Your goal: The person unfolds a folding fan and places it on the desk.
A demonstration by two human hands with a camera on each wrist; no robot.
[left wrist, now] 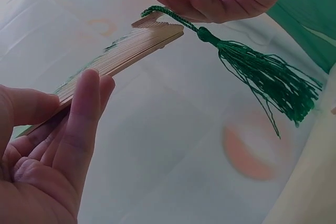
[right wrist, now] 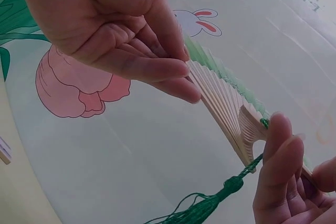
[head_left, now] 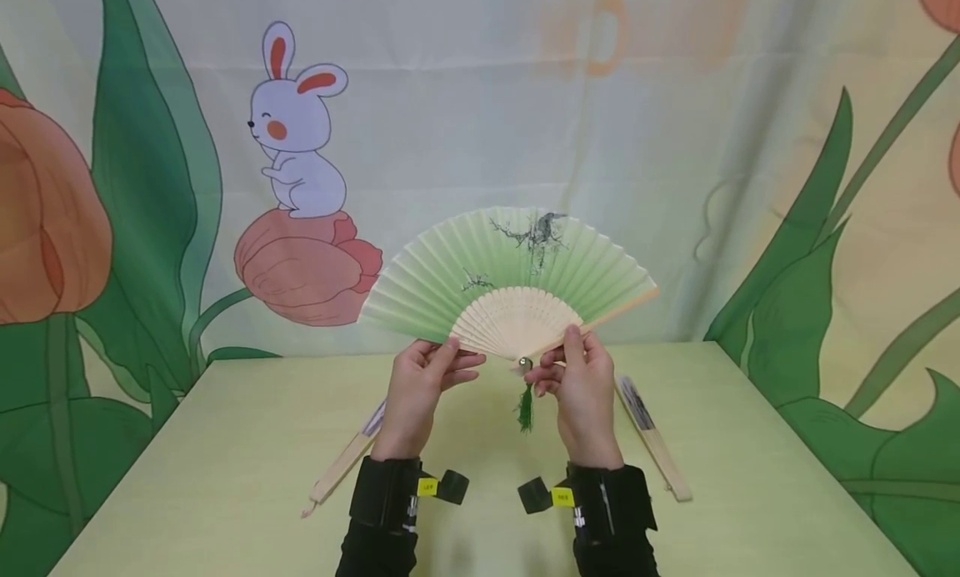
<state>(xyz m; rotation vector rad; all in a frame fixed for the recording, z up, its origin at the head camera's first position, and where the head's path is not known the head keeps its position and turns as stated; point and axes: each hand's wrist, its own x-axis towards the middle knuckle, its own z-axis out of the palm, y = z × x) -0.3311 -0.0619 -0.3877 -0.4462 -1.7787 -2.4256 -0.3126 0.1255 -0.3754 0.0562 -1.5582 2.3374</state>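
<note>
Partly hidden: upper end of one folded fan (head_left: 345, 470) is covered by the left hand (head_left: 416, 393). The green tassel (head_left: 526, 410) is cut off at the right wrist view's lower edge; the print on the spread fan (head_left: 517, 264) can't be made out from either wrist, pleats being seen nearly edge-on. The spread fan is held up above the table (head_left: 225, 452), one side pinched by each of the hands, left and right (head_left: 588, 393), kept apart. Pleats are light green, whitish toward the rim, marked with dark branches; ribs are pale.
</note>
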